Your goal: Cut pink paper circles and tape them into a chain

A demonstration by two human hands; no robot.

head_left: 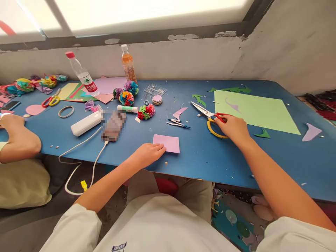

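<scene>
A small rectangle of pink paper (172,144), which looks folded, lies near the table's front edge. My left hand (151,154) has its fingers closed together on the paper's left side; the thumb is hard to see. To the right, my right hand (233,128) grips a pair of scissors (207,112) by the red and yellow handles. Their blades point up and left, slightly parted, low over the table. A pair of compasses (178,124) and a curved pink paper scrap (180,113) lie between the paper and the scissors.
A light green sheet (262,110) and green scraps (201,100) lie right. Paper pompoms (126,98), a glue stick (127,109), a phone on a white cable, a power bank (86,123) and two bottles (128,64) stand left. Another person's arm (21,134) rests far left.
</scene>
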